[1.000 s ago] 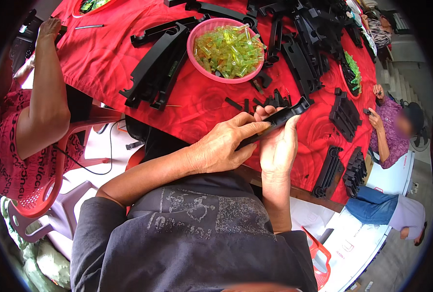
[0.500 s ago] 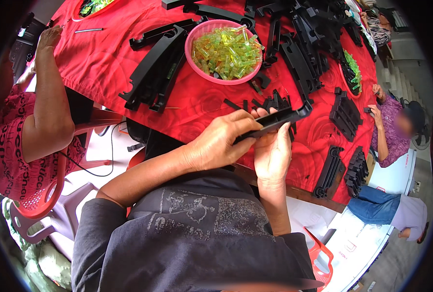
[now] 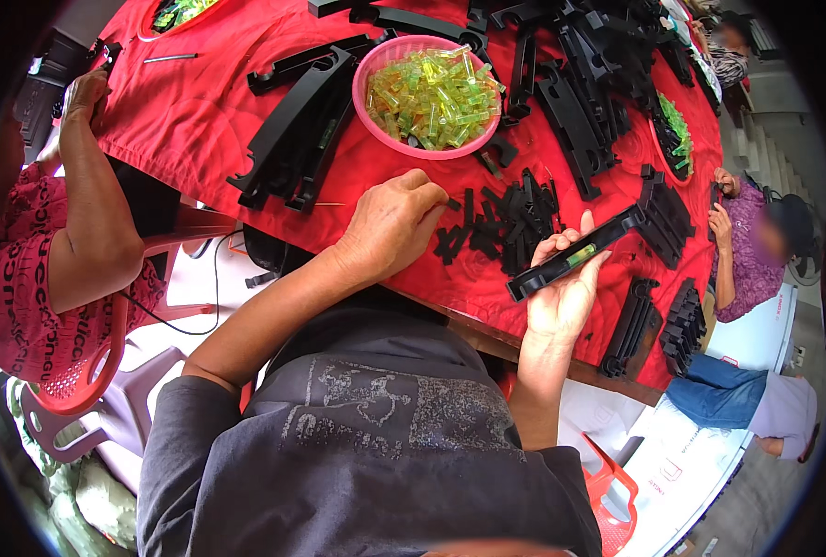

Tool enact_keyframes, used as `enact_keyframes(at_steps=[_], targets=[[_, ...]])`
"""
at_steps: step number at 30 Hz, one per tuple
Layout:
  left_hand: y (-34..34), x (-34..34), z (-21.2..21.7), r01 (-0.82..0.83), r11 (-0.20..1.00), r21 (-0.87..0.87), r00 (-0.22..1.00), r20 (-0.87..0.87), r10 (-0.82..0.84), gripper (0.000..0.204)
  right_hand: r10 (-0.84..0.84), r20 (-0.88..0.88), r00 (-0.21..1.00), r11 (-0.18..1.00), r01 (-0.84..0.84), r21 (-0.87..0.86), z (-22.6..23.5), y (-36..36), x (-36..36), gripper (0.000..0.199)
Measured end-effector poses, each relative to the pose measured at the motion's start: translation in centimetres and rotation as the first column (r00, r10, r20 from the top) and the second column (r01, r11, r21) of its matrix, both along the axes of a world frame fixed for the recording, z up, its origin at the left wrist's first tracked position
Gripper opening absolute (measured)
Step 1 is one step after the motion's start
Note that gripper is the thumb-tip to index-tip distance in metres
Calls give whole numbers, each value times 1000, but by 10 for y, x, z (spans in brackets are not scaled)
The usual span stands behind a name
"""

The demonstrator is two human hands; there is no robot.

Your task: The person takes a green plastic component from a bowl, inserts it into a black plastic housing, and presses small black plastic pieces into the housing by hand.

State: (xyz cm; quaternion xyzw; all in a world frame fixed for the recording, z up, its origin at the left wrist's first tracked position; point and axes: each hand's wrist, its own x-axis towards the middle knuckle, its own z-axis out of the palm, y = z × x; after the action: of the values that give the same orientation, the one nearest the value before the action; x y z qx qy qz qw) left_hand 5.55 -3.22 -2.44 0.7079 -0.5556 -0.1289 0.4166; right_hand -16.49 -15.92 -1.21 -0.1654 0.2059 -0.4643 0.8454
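Note:
My right hand [image 3: 561,295] holds a long black plastic spirit level body [image 3: 572,254], tilted with its far end up to the right. A yellow-green vial [image 3: 581,255] shows in a slot at its middle. My left hand [image 3: 396,223] is closed in a pinch over the red cloth, at the left edge of a pile of small black plastic strips [image 3: 524,218]. One strip's dark end shows by its fingertips; whether the fingers grip it is hidden. Beyond my hands stands a pink bowl [image 3: 364,111] heaped with yellow-green vials [image 3: 441,97].
Black level bodies [image 3: 292,125] lie left of the bowl, with more piled [image 3: 585,102] at right. Stacked bodies [image 3: 628,325] sit near the right edge of the red tablecloth [image 3: 218,111]. Co-workers sit at left [image 3: 88,223] and right [image 3: 752,232]. A red chair [image 3: 612,501] stands behind at right.
My left hand has let go of the level body and moved left to the strips. My right hand has carried the body right and toward me, turning it so the vial shows.

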Motion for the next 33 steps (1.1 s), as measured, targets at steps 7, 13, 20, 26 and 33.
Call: enact_keyframes(at_steps=[7, 13, 20, 26, 33], targets=[[-6, -4, -6, -74, 996, 50, 996, 61, 71, 24, 40, -34, 999, 999, -40, 13, 0, 0, -1, 55], [-10, 0, -12, -79, 991, 108, 994, 87, 70, 24, -8, -169, 986, 999, 16, 44, 8, 0, 4, 48], [-9, 2, -15, -46, 988, 146, 995, 98, 32, 17, 86, -117, 989, 996, -82, 41, 3, 10, 10, 49], [-8, 1, -16, -25, 992, 125, 993, 117, 10, 16, 127, -109, 986, 992, -124, 30, 4, 19, 16, 49], [-2, -10, 12, 22, 999, 44, 994, -107, -17, 13, 113, -206, 972, 993, -107, 41, 8, 25, 23, 48]])
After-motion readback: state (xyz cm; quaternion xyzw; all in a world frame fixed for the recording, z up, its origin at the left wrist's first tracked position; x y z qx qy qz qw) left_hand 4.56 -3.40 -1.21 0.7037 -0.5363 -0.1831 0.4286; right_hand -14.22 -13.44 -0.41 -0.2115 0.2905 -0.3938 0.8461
